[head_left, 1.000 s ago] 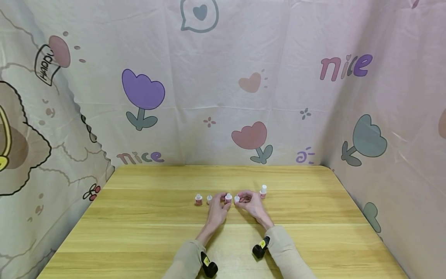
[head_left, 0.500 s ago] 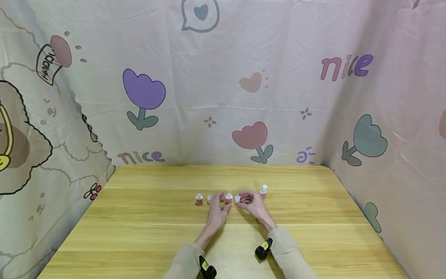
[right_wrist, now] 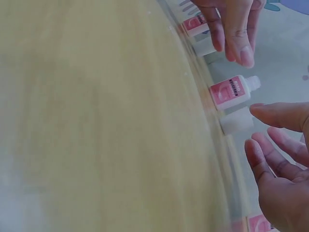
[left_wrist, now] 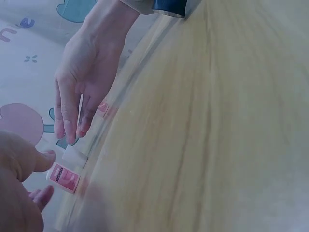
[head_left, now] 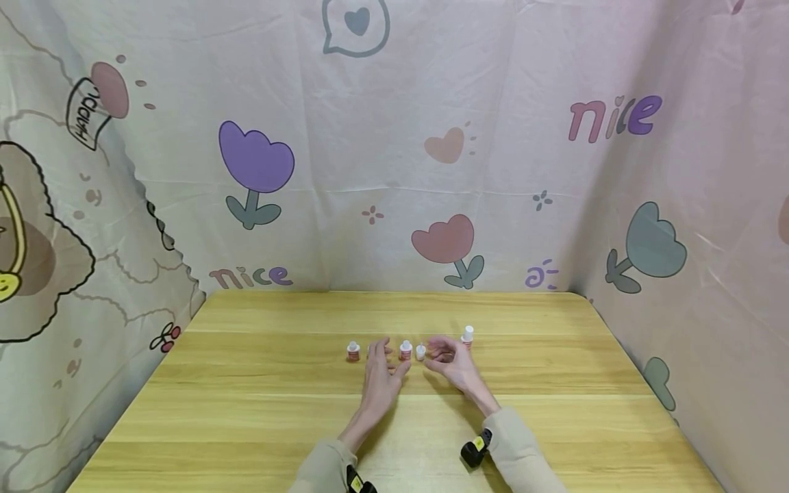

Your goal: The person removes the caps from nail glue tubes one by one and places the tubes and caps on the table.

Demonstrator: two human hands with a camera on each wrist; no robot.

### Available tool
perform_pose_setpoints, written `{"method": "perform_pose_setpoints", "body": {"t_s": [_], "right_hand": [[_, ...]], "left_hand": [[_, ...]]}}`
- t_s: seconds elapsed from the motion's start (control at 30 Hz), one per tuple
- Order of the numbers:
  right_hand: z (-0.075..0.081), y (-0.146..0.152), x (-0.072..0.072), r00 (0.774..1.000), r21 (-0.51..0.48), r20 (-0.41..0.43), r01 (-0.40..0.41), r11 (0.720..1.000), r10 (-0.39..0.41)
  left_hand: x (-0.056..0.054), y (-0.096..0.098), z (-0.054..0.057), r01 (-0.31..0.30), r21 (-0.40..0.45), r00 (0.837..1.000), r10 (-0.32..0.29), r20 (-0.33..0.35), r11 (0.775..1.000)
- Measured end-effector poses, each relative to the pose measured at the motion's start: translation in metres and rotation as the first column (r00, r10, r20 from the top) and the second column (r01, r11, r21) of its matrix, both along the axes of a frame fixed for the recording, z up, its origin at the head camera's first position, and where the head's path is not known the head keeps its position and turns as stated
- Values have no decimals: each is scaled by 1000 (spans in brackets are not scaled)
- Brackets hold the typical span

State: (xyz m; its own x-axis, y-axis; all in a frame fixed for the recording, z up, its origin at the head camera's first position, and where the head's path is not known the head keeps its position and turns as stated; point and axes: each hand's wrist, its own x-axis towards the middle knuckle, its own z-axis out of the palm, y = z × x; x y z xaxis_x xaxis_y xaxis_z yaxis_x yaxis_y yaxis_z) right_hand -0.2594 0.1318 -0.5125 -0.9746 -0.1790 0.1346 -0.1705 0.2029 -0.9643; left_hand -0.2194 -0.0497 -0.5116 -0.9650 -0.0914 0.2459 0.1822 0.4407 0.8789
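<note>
A small white bottle with a pink label stands uncapped between my two hands. Beside it on the table is its loose white cap, also visible in the right wrist view as a white cap. My left hand is just left of the bottle, thumb and fingers spread and apart from it. My right hand hovers just right of the cap, thumb and fingers parted around nothing. A second uncapped bottle stands to the left. My left fingers mostly hide another white cap.
A capped bottle stands behind my right hand, partly covered by it. All stand on a wooden table, with a printed cloth hanging behind its far edge and at both sides.
My right fingers have let go of the white cap and drawn back to the right. My left hand has opened wider and moved slightly left, away from the middle bottle.
</note>
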Motion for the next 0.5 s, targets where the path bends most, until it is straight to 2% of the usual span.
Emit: {"method": "perform_pose_setpoints", "body": {"t_s": [0.13,0.3,0.5], "right_hand": [[3,4,5,999,-13,-23,22,1000,-22],[8,11,11,1000,-41,-4,26,999,-26],[12,22,19,998,-37,-47,35,999,-36]], "left_hand": [[5,0,3,-27,14,998,28,-54,1000],[9,0,6,-67,36,990,71,-125,997],[13,1,7,-73,42,985,79,-154,996]]}}
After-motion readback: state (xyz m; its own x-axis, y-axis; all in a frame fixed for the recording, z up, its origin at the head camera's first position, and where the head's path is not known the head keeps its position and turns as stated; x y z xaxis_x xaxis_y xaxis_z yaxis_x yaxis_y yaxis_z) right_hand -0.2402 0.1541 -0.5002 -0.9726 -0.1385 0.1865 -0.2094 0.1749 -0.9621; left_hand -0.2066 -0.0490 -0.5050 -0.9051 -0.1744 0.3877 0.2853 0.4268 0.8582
